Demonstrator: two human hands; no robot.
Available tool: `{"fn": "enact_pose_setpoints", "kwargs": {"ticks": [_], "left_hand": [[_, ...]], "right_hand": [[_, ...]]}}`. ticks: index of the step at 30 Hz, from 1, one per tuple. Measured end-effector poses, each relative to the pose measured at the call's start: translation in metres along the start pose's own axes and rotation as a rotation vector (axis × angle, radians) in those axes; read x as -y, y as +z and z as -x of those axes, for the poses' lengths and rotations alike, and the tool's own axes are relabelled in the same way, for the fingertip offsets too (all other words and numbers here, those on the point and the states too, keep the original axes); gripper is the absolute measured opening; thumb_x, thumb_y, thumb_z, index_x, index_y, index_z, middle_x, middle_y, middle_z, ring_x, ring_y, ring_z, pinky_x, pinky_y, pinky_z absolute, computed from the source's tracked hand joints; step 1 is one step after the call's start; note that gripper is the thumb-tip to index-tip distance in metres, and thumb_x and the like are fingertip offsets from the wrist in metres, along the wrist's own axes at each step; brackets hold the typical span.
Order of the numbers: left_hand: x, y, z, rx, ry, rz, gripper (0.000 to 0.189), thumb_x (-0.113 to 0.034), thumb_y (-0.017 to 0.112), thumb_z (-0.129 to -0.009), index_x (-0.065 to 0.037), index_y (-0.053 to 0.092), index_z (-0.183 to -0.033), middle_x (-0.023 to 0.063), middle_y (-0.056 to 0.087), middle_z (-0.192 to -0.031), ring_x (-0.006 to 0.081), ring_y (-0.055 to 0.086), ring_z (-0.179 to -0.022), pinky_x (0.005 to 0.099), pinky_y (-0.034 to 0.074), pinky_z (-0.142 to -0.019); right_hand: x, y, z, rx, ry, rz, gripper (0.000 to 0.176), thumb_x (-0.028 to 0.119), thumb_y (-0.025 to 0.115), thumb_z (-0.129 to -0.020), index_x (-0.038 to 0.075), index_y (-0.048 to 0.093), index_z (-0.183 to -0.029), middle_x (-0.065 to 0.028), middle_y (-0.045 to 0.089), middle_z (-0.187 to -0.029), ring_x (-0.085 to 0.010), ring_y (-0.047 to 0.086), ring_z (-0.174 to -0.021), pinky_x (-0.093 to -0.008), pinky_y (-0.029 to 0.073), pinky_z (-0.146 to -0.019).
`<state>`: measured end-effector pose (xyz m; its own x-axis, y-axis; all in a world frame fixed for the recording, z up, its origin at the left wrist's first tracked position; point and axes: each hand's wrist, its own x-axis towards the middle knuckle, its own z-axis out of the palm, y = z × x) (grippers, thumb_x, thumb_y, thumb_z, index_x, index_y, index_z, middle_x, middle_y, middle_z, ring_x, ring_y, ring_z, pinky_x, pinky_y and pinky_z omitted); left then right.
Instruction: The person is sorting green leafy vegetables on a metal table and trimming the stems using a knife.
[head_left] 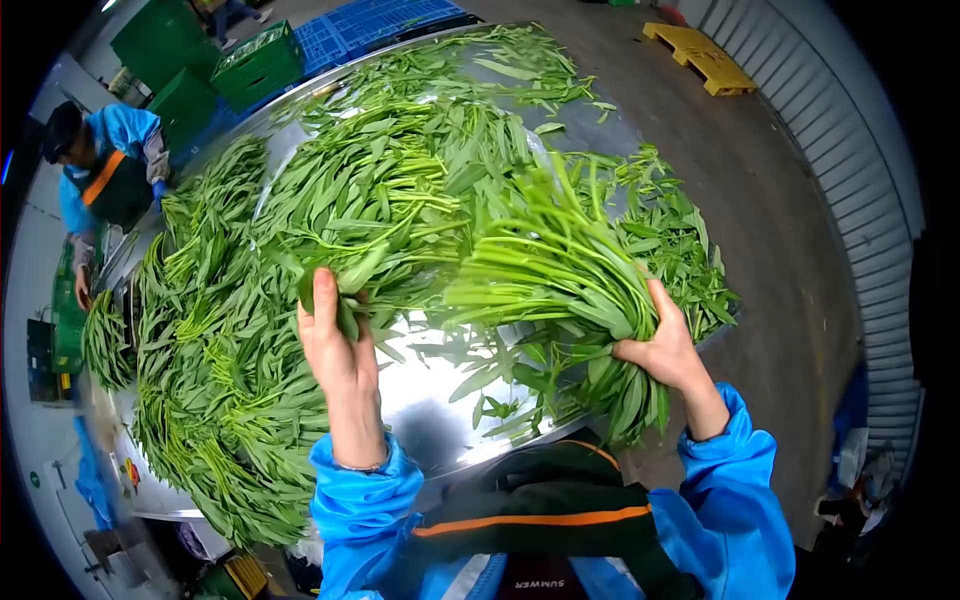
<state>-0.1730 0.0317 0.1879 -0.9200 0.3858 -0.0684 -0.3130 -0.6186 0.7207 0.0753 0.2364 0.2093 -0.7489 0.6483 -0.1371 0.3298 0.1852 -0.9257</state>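
Observation:
My right hand point(655, 345) is wrapped round a thick bunch of leafy green stems point(560, 270), its cut ends fanned up and left, its leaves hanging below the fist. Left of it, my left hand point(338, 320) has thumb and fingers closed on a few green leaves point(350, 285) at the edge of the heap. A large heap of the same greens point(230, 380) covers the left and far parts of the metal table point(420, 400). Loose leaves point(500, 385) lie on the bare metal between my hands and under the bunch.
A co-worker point(110, 160) in blue sleeves stands at the table's left side, one hand near a small bunch point(105, 340). Green crates point(258, 65) and blue pallets point(370, 25) stand beyond the far left edge. A yellow pallet point(700, 58) lies on the floor at the far right.

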Motion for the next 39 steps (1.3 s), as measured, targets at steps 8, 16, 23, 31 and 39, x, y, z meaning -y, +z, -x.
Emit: {"fn": "enact_pose_setpoints", "kwargs": {"ticks": [8,16,23,31,39], "left_hand": [[0.060,0.025,0.037,0.253,0.030,-0.612,0.068,-0.008,0.077,-0.070,-0.001,0.039,-0.125,0.0118,0.052,-0.110,0.0163,0.057,-0.089,0.0283,0.049,-0.072],[0.000,-0.001,-0.016,0.045,0.025,-0.326,0.032,-0.008,0.068,-0.079,-0.001,0.053,-0.106,0.0098,0.061,-0.094,0.0133,0.058,-0.073,0.0247,0.048,-0.061],[0.042,-0.017,-0.026,0.398,-0.125,-0.012,0.031,-0.008,0.063,-0.082,-0.003,0.053,-0.111,0.0030,0.060,-0.079,0.0080,0.054,-0.058,0.0197,0.044,-0.052],[0.004,0.041,0.010,0.751,0.075,-0.672,0.047,-0.011,0.073,-0.074,-0.002,0.052,-0.115,0.0101,0.062,-0.104,0.0102,0.059,-0.083,0.0242,0.049,-0.062],[-0.021,0.002,-0.016,0.433,-0.147,0.206,0.033,-0.006,0.063,-0.081,-0.005,0.054,-0.112,0.0052,0.059,-0.094,0.0078,0.053,-0.066,0.0205,0.043,-0.053]], "right_hand": [[0.000,0.024,-0.001,0.073,0.148,-0.323,0.070,-0.005,0.068,-0.061,-0.002,0.041,-0.125,-0.0083,0.058,-0.106,-0.0158,0.055,-0.094,-0.0275,0.044,-0.083],[-0.020,0.001,-0.002,0.254,0.363,-0.634,0.074,-0.004,0.060,-0.058,0.000,0.040,-0.129,-0.0107,0.057,-0.114,-0.0218,0.056,-0.100,-0.0313,0.044,-0.087],[-0.012,0.008,0.028,0.274,0.529,-0.986,0.078,0.000,0.063,-0.055,-0.001,0.040,-0.129,-0.0122,0.055,-0.117,-0.0238,0.055,-0.104,-0.0330,0.043,-0.090],[-0.017,-0.020,0.012,0.318,0.465,-0.764,0.087,0.005,0.075,-0.052,-0.001,0.038,-0.131,-0.0096,0.053,-0.121,-0.0211,0.051,-0.109,-0.0321,0.038,-0.095],[-0.033,-0.058,-0.024,0.617,-0.183,0.030,0.081,0.015,0.082,-0.053,-0.004,0.046,-0.123,-0.0104,0.055,-0.118,-0.0161,0.051,-0.104,-0.0308,0.040,-0.091]]}}
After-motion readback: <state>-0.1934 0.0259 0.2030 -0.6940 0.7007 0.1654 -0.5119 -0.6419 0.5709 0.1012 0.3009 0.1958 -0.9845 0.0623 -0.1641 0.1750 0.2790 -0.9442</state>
